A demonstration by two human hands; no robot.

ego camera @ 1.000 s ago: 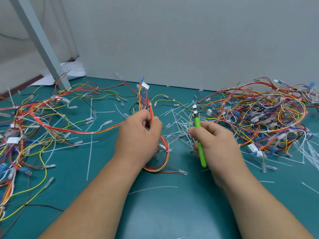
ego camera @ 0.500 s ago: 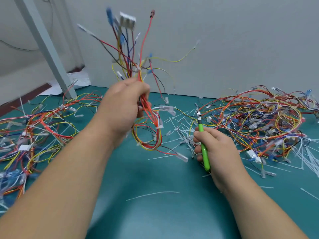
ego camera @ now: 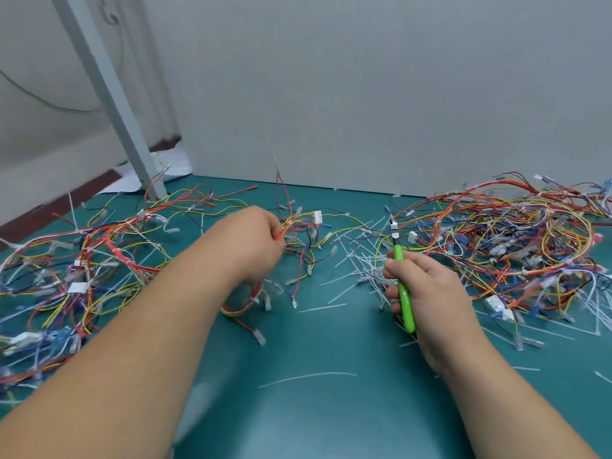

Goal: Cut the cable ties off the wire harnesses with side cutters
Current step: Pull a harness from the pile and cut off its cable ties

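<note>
My left hand (ego camera: 251, 246) grips a wire harness (ego camera: 298, 233) of red, yellow and black wires with a white connector, low over the green table just left of centre. Part of the harness loops out under the wrist. My right hand (ego camera: 427, 293) holds the green-handled side cutters (ego camera: 402, 279) upright, their metal jaws pointing away from me, about a hand's width right of the harness. A heap of cut white cable ties (ego camera: 361, 260) lies between the two hands.
A big tangle of harnesses (ego camera: 516, 240) covers the table's right side, another pile of harnesses (ego camera: 82, 260) the left. Loose cable ties are strewn over the green mat (ego camera: 314, 409). A grey wall stands behind and a slanted metal post (ego camera: 109, 94) at back left.
My left hand had lifted the harness high in the air; now it has come back down with it, low over the table and further left. My right hand with the cutters has barely moved.
</note>
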